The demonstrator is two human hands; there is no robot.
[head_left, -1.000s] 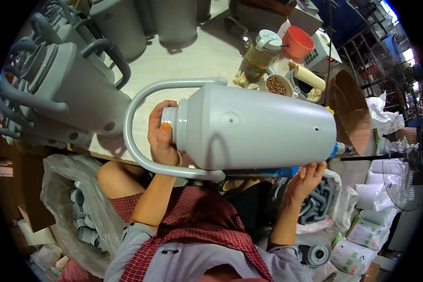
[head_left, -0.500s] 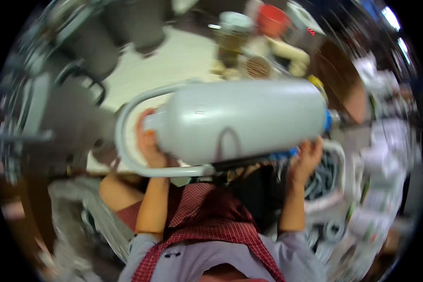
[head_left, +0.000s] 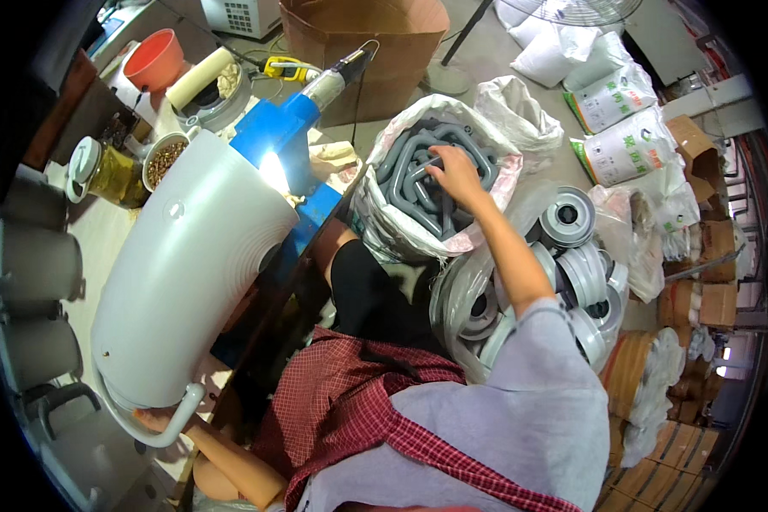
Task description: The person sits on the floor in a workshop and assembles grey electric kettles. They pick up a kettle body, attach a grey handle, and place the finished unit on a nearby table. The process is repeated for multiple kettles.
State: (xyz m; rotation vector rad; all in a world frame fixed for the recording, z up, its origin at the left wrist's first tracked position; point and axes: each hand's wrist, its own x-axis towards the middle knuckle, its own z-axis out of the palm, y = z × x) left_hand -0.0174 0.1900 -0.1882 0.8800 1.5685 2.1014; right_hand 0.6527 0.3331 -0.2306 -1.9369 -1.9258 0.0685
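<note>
A large grey plastic thermos casing (head_left: 188,264) lies slantwise at the left, its wide end against a blue machine (head_left: 273,136). A pale grey carry handle (head_left: 183,416) loops around its near, narrower end. My left hand (head_left: 155,418) is closed on that near end, with most of its fingers hidden under the casing. Over to the right, my right hand (head_left: 457,176) reaches into a white woven sack (head_left: 371,224) full of curved grey plastic handles (head_left: 439,224). Its fingers are closed on one of these handles near the top of the pile.
Grey round caps (head_left: 569,215) fill a clear plastic bag beside the sack. A lidded jar (head_left: 111,175), a bowl of small brown parts (head_left: 164,160) and a red bowl (head_left: 154,60) stand behind the casing. More grey casings (head_left: 38,264) line the left edge; a cardboard box (head_left: 358,51) stands beyond.
The view has swung right. The casing, earlier held across in both hands, now slants at the blue machine. My right hand has left it and gone into the sack of handles.
</note>
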